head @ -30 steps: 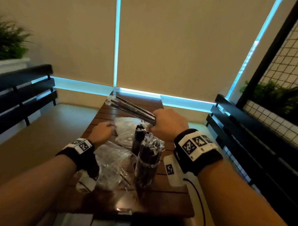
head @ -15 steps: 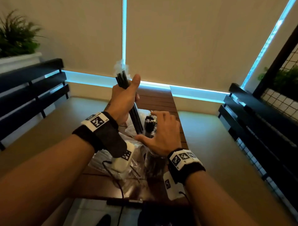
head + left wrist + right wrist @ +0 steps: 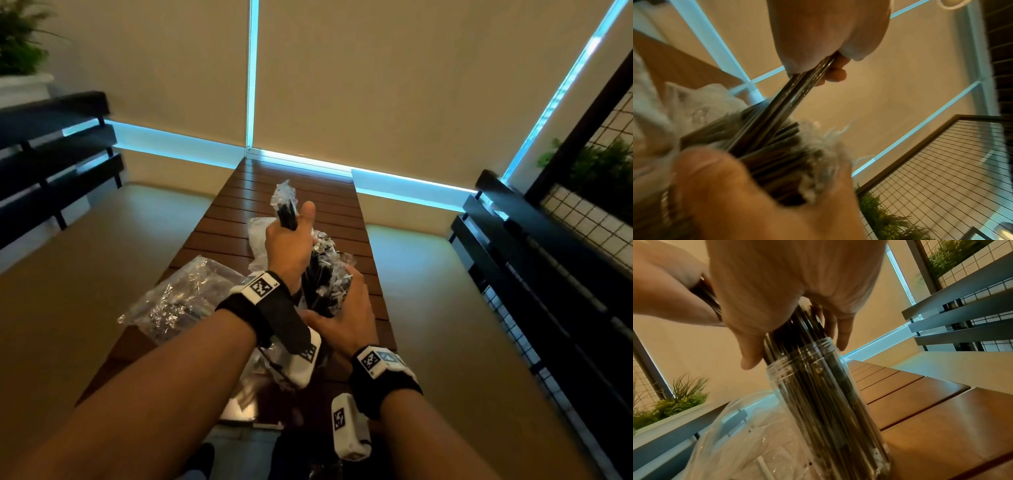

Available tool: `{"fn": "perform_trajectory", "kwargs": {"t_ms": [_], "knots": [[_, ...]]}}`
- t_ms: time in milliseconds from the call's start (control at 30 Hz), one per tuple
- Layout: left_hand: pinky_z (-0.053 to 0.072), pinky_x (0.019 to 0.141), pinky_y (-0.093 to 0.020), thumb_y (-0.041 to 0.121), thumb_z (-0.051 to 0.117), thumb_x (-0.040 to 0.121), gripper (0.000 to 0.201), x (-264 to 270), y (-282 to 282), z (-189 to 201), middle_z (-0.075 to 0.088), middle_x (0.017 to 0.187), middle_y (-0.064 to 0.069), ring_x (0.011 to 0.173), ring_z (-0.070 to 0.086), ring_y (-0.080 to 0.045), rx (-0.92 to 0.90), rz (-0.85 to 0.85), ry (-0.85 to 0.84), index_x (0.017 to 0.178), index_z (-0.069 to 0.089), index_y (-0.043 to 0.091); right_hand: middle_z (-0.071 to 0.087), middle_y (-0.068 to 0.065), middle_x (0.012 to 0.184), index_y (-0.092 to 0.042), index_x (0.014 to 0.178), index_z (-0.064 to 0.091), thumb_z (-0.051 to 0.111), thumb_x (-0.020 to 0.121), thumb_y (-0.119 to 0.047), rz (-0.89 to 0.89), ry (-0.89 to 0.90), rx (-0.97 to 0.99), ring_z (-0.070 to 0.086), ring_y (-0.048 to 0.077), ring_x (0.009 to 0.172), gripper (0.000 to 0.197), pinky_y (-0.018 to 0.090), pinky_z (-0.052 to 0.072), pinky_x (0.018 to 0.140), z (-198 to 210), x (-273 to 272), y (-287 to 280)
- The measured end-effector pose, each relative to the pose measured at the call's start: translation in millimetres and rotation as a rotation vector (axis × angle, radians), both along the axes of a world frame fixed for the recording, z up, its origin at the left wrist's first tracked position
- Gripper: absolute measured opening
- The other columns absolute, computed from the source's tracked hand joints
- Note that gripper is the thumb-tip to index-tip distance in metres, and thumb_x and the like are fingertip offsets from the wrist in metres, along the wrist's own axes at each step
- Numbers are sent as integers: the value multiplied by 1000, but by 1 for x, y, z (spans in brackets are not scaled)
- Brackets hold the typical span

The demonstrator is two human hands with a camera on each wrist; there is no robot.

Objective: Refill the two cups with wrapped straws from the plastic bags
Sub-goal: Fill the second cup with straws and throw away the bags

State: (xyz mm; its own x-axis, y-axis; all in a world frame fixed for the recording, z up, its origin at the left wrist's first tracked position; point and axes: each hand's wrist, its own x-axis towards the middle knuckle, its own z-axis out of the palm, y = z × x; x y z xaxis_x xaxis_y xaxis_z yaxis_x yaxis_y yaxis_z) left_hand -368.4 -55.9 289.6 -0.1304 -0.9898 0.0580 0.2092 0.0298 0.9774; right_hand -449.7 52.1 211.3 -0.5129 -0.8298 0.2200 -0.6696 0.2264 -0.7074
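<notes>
My left hand (image 3: 291, 240) grips a small bundle of black wrapped straws (image 3: 286, 209) upright, its lower end pushed into the bunch of straws (image 3: 325, 284) standing in a clear plastic cup (image 3: 828, 402). My right hand (image 3: 342, 308) wraps round that bunch just above the cup's rim, thumb on one side and fingers (image 3: 840, 337) on the other. The left wrist view shows the held bundle (image 3: 777, 110) slanting down into the packed straw tops (image 3: 772, 154). The cup stands on the slatted wooden table (image 3: 308, 178). My left hand hides what stands behind it.
A crumpled clear plastic bag (image 3: 178, 298) lies on the table to the left of the cup, and another bag (image 3: 258, 236) lies behind my left hand. Dark slatted benches (image 3: 54, 150) flank the table on both sides. The far end of the table is bare wood.
The bundle passed from my right hand to my left, which lifted it and has now lowered it into the cup. My right hand, open half a second ago, now holds the cup's straws.
</notes>
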Motion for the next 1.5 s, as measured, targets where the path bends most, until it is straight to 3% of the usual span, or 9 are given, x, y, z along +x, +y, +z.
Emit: {"fn": "perform_trajectory", "kwargs": {"t_ms": [233,333,500,667,833,967,1267,1433,1500], "knots": [[59,74,-53,65,63,82,62,-5,11,-50,72,74,-14,72,72,-29,-86,-232,-142,80,66,4,49,-6,133,-40,138,30,80,67,-47,-66,9,-100,56,19,116,87,40,52,89,-12,-2,-2],[50,62,-33,55,60,90,45,-2,21,-78,62,59,3,58,61,-12,-249,-290,-367,64,57,18,50,-4,133,-43,137,28,76,72,-48,-59,-31,-106,59,23,112,81,43,53,87,-13,-3,-3],[49,80,-32,53,67,86,32,8,17,-79,53,95,-5,86,57,-18,-407,-251,-546,75,55,26,52,-6,130,-44,136,29,77,71,-51,-45,-81,-104,60,19,109,81,36,53,82,-13,-3,1],[51,82,-26,74,68,69,82,31,7,-44,41,122,5,101,54,-10,-621,-217,-712,132,49,25,48,-3,138,-40,138,28,79,71,-44,-76,-44,-59,62,27,109,85,40,54,78,-15,-2,0],[44,105,-39,51,35,101,61,31,10,-31,36,155,-3,135,43,-21,-1168,-292,-904,153,32,18,51,-2,133,-40,136,29,79,71,-40,-79,-37,-78,62,27,108,81,44,56,80,-12,0,-1],[15,123,-46,75,-9,85,95,39,15,-71,4,166,0,152,-4,-14,-949,-633,-1208,158,2,15,51,1,133,-41,138,25,74,73,-25,-63,-11,-56,61,27,108,83,41,55,82,-11,-3,2],[0,124,-46,63,5,95,78,22,30,-51,-5,166,0,152,-9,-15,-1120,-572,-1188,159,2,18,25,2,159,-47,146,-1,71,80,-41,58,52,26,51,26,128,98,47,53,93,-6,-9,0],[0,124,-49,46,18,103,66,18,28,-67,-3,167,-3,153,-8,-16,-1082,-580,-1312,158,0,15,61,13,129,-37,146,-32,64,81,-34,-133,-112,110,67,27,90,116,43,55,77,-18,-7,4],[4,123,-49,48,26,103,70,16,25,-59,-3,167,-4,153,-5,-17,-1076,-614,-1328,158,-1,14,62,11,126,-26,155,-8,71,73,-46,-150,-168,295,65,31,101,116,37,52,82,-22,-11,10]]}}
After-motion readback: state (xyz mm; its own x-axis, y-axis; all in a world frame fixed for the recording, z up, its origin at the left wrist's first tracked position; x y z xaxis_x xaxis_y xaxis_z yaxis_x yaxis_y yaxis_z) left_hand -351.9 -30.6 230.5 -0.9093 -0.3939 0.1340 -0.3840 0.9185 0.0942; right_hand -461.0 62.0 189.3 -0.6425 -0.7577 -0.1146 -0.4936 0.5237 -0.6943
